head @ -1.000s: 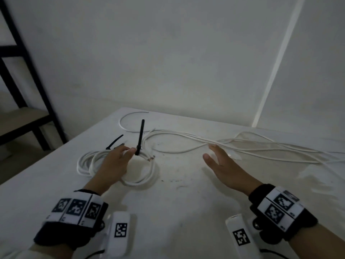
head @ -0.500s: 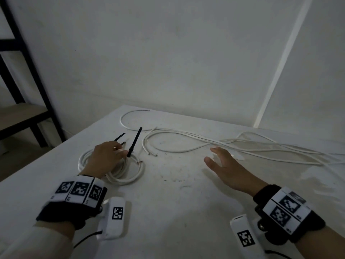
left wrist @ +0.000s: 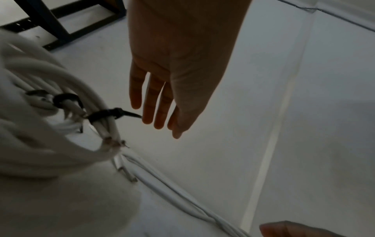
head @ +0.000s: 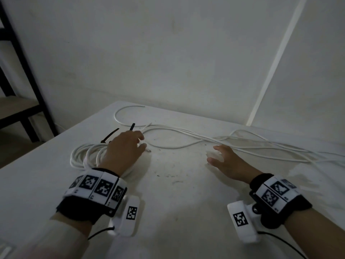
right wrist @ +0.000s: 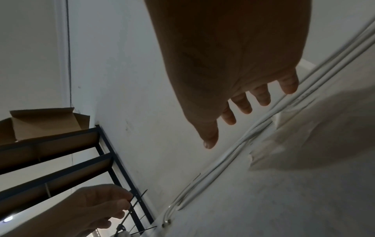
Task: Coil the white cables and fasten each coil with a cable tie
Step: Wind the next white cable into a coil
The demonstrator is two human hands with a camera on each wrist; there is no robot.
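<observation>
The left hand [head: 124, 149] has let go of the black cable tie [left wrist: 107, 114] and now lies open-fingered over the tied white coil [head: 85, 156] at the table's [head: 168, 212] near left, so the loose cables [head: 196, 139] beyond the open, empty right hand [head: 226, 161] likely come next.

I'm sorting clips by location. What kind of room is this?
Probably a bare storeroom or workroom: plain white walls, a black metal shelving rack holding a cardboard box, and a scuffed white table.

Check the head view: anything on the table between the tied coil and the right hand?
Only bare, scuffed table between the coil and the right hand; loose cables run farther back.
</observation>
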